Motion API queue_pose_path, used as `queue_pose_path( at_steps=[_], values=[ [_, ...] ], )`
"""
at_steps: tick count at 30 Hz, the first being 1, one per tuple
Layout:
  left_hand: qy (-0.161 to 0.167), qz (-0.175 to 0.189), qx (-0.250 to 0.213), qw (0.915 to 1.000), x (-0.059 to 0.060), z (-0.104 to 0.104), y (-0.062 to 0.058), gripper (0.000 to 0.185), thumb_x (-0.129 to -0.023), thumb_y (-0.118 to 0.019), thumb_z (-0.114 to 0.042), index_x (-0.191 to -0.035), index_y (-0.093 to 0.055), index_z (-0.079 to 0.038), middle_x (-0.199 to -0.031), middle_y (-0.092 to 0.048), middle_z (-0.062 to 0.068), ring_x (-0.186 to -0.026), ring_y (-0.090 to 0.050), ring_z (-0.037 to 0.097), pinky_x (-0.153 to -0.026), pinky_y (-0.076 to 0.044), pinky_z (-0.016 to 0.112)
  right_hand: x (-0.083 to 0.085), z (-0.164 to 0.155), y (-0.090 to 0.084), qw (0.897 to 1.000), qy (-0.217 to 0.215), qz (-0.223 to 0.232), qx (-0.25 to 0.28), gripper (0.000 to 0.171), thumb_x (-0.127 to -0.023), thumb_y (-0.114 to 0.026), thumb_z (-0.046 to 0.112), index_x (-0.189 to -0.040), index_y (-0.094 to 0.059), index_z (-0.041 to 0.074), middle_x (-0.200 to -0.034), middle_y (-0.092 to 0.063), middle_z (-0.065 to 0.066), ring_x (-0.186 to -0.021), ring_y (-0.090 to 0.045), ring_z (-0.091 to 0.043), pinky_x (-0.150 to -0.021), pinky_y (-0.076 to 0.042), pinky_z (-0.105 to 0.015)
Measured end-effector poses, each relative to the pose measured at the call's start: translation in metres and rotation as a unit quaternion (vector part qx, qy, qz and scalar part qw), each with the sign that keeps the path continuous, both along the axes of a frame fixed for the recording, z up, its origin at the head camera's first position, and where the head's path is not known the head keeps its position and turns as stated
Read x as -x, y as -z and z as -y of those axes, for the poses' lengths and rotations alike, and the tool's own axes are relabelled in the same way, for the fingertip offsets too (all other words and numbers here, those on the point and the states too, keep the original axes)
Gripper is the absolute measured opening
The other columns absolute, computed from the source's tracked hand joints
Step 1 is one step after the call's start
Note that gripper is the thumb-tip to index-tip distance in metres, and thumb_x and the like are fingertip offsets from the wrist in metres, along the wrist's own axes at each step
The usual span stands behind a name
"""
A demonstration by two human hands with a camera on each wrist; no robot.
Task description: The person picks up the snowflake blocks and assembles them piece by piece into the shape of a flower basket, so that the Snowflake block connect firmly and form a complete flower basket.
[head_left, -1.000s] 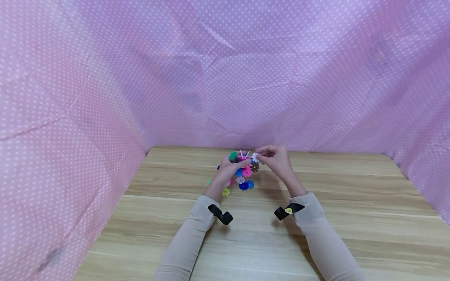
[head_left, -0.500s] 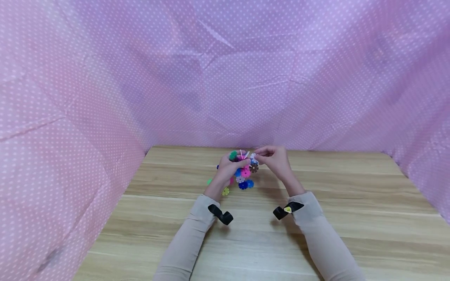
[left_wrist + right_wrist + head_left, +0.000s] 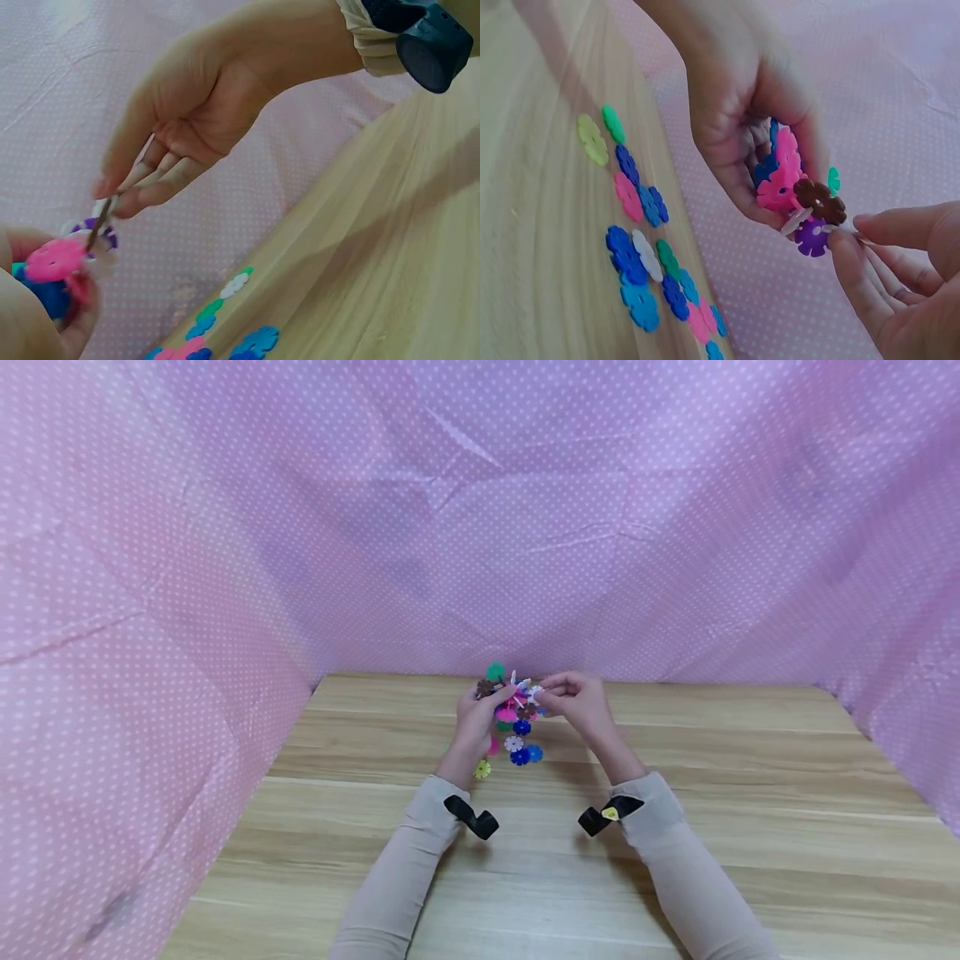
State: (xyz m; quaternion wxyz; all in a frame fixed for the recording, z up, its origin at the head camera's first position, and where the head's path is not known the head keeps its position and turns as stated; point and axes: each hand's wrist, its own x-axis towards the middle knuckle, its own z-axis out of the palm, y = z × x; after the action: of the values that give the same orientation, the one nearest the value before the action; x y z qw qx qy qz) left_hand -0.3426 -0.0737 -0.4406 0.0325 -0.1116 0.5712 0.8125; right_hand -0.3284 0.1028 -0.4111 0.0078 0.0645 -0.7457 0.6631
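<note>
In the head view, clasping a cluster of flower-shaped discs (image 3: 507, 713) in the left hand (image 3: 472, 724), just off centre toward five o'clock, at the far part of the desk (image 3: 750, 827). Reaching in from the cluster's three o'clock with the right hand (image 3: 583, 700), grip pinched on a white disc (image 3: 535, 694) at the cluster's edge. Showing a green disc (image 3: 495, 672) at the cluster's eleven o'clock. Lying on the desk toward seven o'clock of the cluster, a yellow disc (image 3: 482, 769); toward six, more loose discs (image 3: 519, 757) in blue and pale tones. Wearing beige sleeves (image 3: 390, 893), with spotted pink cloth (image 3: 480, 527) rising beyond the desk at twelve o'clock.

In the left wrist view, curling the left hand round the cluster at eight o'clock, partly cut off by the frame. Pinching between right thumb and fingers at nine o'clock, close to a brown disc seen edge-on and a purple disc; pinched piece too blurred to outline.

In the right wrist view, holding the cluster at three o'clock, left grip closed about its pink and blue discs. Showing the brown disc (image 3: 819, 201) and purple disc (image 3: 811, 238) nearest the right fingertips, at four o'clock. Scattered on the desk from ten round to seven o'clock, the loose discs.
</note>
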Motion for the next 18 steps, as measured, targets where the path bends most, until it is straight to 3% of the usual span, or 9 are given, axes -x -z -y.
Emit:
queue_pose_path(
  at_steps=[4, 8, 13, 18],
  values=[
    [-0.009, -0.003, -0.035, 0.9994, -0.001, -0.002, 0.0, 0.037, -0.088, -0.08, -0.011, -0.122, -0.066, -0.009, -0.124, -0.069, 0.007, -0.117, -0.064, 0.022, -0.108, -0.051, 0.037, -0.003, 0.006, 0.002, 1.0, -0.02, 0.011, 0.013, 0.031, -0.089, -0.076, 0.0, -0.113, -0.063, -0.015, -0.085, -0.076, -0.007, -0.072, -0.075, -0.016, -0.075, -0.064, -0.037],
    [0.01, -0.008, -0.049, 0.9987, -0.002, -0.001, -0.002, 0.036, -0.09, -0.078, -0.012, -0.122, -0.063, -0.015, -0.115, -0.067, 0.002, -0.105, -0.064, 0.016, -0.107, -0.051, 0.04, -0.005, 0.01, 0.006, 0.999, -0.038, 0.018, 0.011, 0.032, -0.088, -0.077, -0.001, -0.112, -0.061, -0.015, -0.087, -0.077, -0.009, -0.072, -0.074, -0.013, -0.077, -0.064, -0.037],
    [0.016, -0.012, -0.034, 0.9992, -0.003, 0.003, -0.006, 0.04, -0.091, -0.077, -0.011, -0.127, -0.061, -0.01, -0.106, -0.069, -0.002, -0.096, -0.065, 0.013, -0.094, -0.055, 0.033, -0.005, 0.006, 0.005, 0.997, -0.073, 0.017, -0.028, 0.033, -0.09, -0.076, 0.002, -0.116, -0.063, -0.012, -0.099, -0.076, -0.02, -0.077, -0.073, -0.008, -0.081, -0.063, -0.037],
    [0.029, -0.002, -0.036, 0.9989, -0.004, 0.011, -0.008, 0.05, -0.091, -0.077, -0.01, -0.136, -0.056, -0.001, -0.096, -0.071, -0.003, -0.092, -0.066, 0.014, -0.083, -0.055, 0.028, -0.005, -0.005, 0.003, 0.99, -0.113, 0.019, -0.083, 0.035, -0.089, -0.075, 0.001, -0.121, -0.064, -0.011, -0.111, -0.071, -0.03, -0.086, -0.072, -0.013, -0.083, -0.062, -0.032]
  ],
)
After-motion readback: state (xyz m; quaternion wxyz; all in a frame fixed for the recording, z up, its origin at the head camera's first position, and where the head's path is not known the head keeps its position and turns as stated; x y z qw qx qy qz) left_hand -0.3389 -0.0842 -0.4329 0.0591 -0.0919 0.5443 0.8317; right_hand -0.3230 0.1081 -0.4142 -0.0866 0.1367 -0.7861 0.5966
